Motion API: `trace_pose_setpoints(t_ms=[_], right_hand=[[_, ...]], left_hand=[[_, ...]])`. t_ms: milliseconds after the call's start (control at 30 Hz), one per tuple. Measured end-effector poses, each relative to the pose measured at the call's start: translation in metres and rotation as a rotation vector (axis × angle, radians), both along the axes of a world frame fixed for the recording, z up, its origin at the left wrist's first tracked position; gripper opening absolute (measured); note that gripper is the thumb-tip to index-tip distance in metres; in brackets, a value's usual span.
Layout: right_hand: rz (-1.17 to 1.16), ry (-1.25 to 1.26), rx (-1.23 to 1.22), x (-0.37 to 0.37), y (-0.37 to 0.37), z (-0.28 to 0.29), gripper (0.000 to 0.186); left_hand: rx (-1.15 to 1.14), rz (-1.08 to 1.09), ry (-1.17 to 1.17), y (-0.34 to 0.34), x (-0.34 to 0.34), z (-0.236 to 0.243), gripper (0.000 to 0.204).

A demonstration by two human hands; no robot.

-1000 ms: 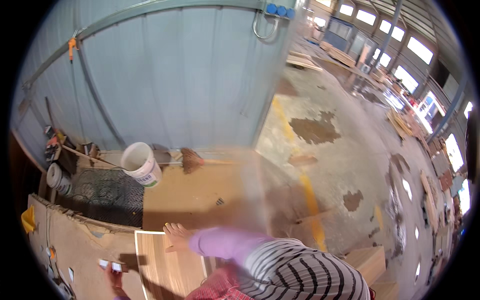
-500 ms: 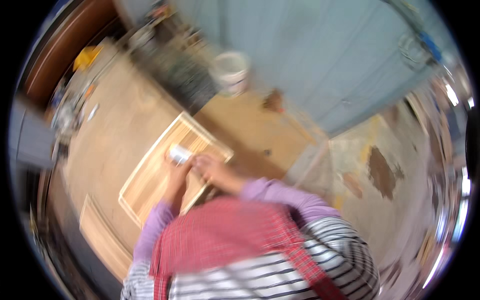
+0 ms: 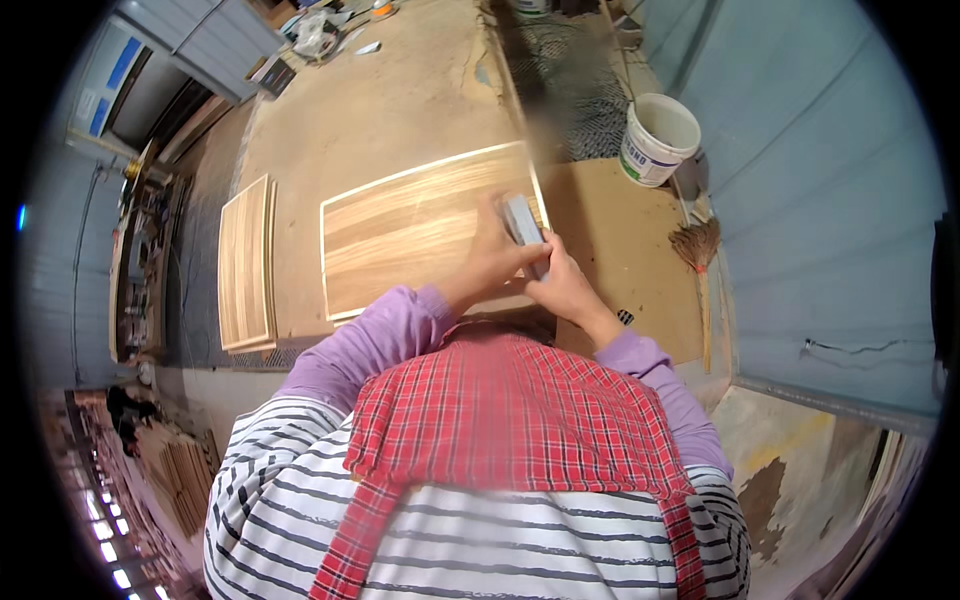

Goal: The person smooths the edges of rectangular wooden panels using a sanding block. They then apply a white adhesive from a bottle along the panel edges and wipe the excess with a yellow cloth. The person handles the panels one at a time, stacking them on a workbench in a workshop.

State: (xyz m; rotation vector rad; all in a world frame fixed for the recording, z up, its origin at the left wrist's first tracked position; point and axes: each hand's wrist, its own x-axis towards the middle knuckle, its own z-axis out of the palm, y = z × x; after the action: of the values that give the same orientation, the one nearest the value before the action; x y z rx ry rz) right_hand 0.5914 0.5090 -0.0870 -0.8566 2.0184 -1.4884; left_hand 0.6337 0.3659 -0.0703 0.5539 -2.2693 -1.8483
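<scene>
A small grey-and-white rectangular block, possibly a sanding block, is held above the right end of a wooden panel. My left hand is closed round the block from its left side. At the block's lower end, my right hand grips it with thumb and fingers close to my left hand. The panel has striped grain and pale strips along its edges, and it lies flat on the brown worktable. My forearms hide part of its near edge.
More wooden panels lie stacked at the left. A white bucket stands beyond the table on the right, with a small straw broom below it, against the blue-grey wall. Plastic bags and tools sit at the table's far end.
My view has turned left and steadied, so the panel and bucket appear farther right. Both hands still hold the block, now over the panel's right end.
</scene>
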Motion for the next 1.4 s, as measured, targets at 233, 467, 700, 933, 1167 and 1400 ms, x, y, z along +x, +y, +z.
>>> trace_pose_setpoints(t_ms=[233,467,700,933,1167,1400], right_hand=[[0.153,-1.177,-0.444,-0.025,0.012,-0.017,0.056],[0.117,-1.146,-0.431,-0.030,0.008,-0.014,0.059],[-0.110,-0.847,-0.184,-0.027,-0.010,-0.029,0.055],[-0.318,-0.079,0.244,-0.033,0.040,-0.074,0.062],[-0.268,0.232,0.348,-0.014,0.038,-0.085,0.068],[-0.239,0.241,0.560,0.008,0.033,-0.058,0.068]], left_hand=[[0.116,-0.094,-0.109,-0.042,-0.007,0.012,0.047],[0.083,-0.258,-0.154,-0.035,-0.029,0.023,0.046],[-0.220,-0.287,-0.094,-0.036,-0.040,-0.010,0.042],[-0.555,0.054,-0.164,-0.104,-0.049,-0.098,0.042],[-1.108,-0.032,0.030,-0.149,-0.081,-0.122,0.046],[-1.077,-0.055,-0.082,-0.143,-0.105,-0.109,0.043]])
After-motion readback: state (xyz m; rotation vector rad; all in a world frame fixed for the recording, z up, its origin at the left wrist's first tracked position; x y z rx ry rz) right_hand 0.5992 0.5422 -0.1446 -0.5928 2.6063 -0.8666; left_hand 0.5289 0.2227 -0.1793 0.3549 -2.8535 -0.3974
